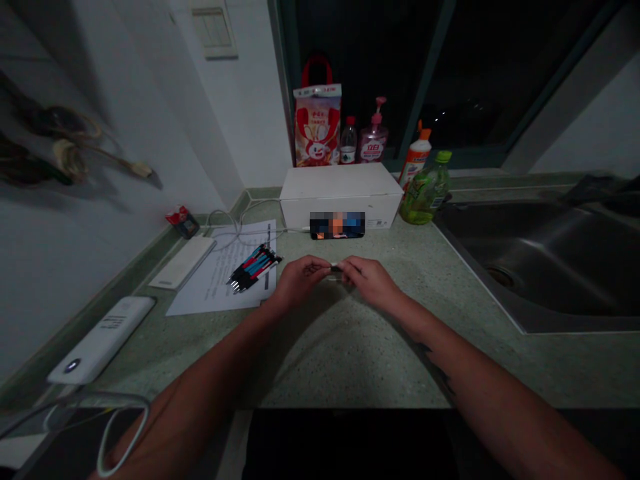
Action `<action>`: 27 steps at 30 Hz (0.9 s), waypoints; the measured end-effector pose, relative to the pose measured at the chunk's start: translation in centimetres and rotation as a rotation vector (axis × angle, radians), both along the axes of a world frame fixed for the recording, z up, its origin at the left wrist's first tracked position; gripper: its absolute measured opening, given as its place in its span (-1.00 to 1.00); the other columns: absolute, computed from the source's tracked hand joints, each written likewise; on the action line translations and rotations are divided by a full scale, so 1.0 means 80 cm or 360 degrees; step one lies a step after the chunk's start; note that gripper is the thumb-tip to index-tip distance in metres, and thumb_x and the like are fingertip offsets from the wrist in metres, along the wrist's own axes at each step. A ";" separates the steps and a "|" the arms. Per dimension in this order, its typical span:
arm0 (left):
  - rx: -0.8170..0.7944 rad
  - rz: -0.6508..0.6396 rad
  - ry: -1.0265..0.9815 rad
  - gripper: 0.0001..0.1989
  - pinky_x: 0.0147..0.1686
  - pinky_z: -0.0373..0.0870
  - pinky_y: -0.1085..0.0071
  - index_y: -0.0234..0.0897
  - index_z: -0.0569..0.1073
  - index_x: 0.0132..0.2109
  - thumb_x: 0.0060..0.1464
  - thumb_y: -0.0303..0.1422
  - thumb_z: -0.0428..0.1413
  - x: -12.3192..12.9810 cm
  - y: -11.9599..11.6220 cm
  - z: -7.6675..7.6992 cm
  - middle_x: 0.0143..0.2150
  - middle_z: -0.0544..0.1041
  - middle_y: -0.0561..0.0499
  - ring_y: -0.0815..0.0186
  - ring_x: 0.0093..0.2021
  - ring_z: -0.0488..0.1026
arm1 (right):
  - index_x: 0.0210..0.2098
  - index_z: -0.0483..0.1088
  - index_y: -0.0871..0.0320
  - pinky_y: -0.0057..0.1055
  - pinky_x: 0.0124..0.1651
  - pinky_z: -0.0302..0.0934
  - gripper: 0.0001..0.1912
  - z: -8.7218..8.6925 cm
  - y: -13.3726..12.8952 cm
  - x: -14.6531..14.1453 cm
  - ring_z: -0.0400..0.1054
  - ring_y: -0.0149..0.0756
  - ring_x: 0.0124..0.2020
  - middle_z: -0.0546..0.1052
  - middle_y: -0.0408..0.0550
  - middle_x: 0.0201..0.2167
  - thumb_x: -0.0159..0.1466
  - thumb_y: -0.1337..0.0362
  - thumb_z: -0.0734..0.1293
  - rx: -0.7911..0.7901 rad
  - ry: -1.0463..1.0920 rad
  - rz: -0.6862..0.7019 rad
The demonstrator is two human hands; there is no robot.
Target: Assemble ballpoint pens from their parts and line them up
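Both hands meet over the middle of the green counter (350, 360), just in front of a phone (337, 230) that leans on a white box (343, 183). My left hand (306, 275) and my right hand (364, 275) pinch a small thin dark item (335, 268) between them, too small to name. A pale loop or edge shows just below it. Left of my left hand, several pens (254, 268) in black, blue and red lie in a pile on printed paper sheets (200, 290).
A metal sink (550, 260) is at the right. Behind the box stand a red bag (318, 130), a pink pump bottle (374, 137) and a green bottle (427, 193). A white power bank (105, 340), a white flat box (184, 262) and cables lie left.
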State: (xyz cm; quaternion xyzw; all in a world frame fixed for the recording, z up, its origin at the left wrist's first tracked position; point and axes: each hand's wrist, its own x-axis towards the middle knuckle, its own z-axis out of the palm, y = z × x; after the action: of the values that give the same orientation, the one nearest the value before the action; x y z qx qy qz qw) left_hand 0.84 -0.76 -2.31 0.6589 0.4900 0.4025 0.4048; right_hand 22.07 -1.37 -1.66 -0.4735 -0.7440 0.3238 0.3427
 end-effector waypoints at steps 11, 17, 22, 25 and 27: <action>-0.0024 0.0048 -0.0006 -0.94 -0.21 0.58 0.36 -0.21 0.63 -0.23 0.13 -0.35 0.30 0.000 -0.005 0.015 -0.29 0.73 -0.01 0.26 -0.27 0.64 | -0.07 0.54 0.08 -0.33 -0.25 0.31 -0.84 0.001 0.001 0.002 0.47 -0.27 -0.35 0.64 -0.08 -0.27 0.37 0.20 0.45 0.0037 -0.0026 -0.0050; -0.0013 0.0081 0.0045 -0.95 -0.20 0.56 0.36 -0.22 0.63 -0.24 0.15 -0.35 0.29 0.001 -0.003 0.012 -0.30 0.72 0.00 0.26 -0.27 0.64 | -0.10 0.55 0.09 -0.34 -0.22 0.29 -0.87 0.001 0.002 0.004 0.47 -0.27 -0.33 0.64 -0.07 -0.27 0.41 0.19 0.42 0.0050 -0.0086 -0.0047; 0.0016 0.0047 0.0091 -0.93 -0.22 0.56 0.36 -0.22 0.64 -0.23 0.17 -0.34 0.28 -0.003 0.000 0.007 -0.28 0.73 -0.01 0.27 -0.28 0.63 | -0.24 0.56 0.08 -0.35 -0.23 0.26 -0.78 0.002 0.002 0.004 0.48 -0.25 -0.33 0.63 -0.09 -0.36 0.48 0.16 0.34 0.0062 -0.0226 0.0011; 0.0054 -0.0002 0.0210 -0.93 -0.21 0.54 0.37 -0.22 0.66 -0.21 0.16 -0.36 0.28 -0.004 0.000 0.005 -0.28 0.73 0.01 0.27 -0.28 0.62 | -0.35 0.54 0.09 -0.36 -0.25 0.23 -0.59 0.004 0.003 0.004 0.47 -0.25 -0.36 0.61 -0.08 -0.42 0.56 0.12 0.22 0.0001 -0.0328 0.0047; 0.0098 -0.0080 0.0380 -0.94 -0.18 0.53 0.35 -0.20 0.67 -0.23 0.13 -0.40 0.28 -0.003 -0.001 0.003 -0.29 0.72 0.03 0.26 -0.27 0.61 | -0.36 0.55 0.08 -0.35 -0.25 0.22 -0.58 0.005 0.005 0.007 0.48 -0.23 -0.33 0.63 -0.05 -0.38 0.56 0.13 0.22 0.0028 -0.0432 -0.0003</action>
State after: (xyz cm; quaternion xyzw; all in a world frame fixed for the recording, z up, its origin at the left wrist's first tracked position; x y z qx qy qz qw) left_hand 0.63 -0.88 -2.05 0.7262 0.5054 0.3257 0.3333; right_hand 22.60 -1.00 -1.29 -0.5106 -0.7859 0.2499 0.2434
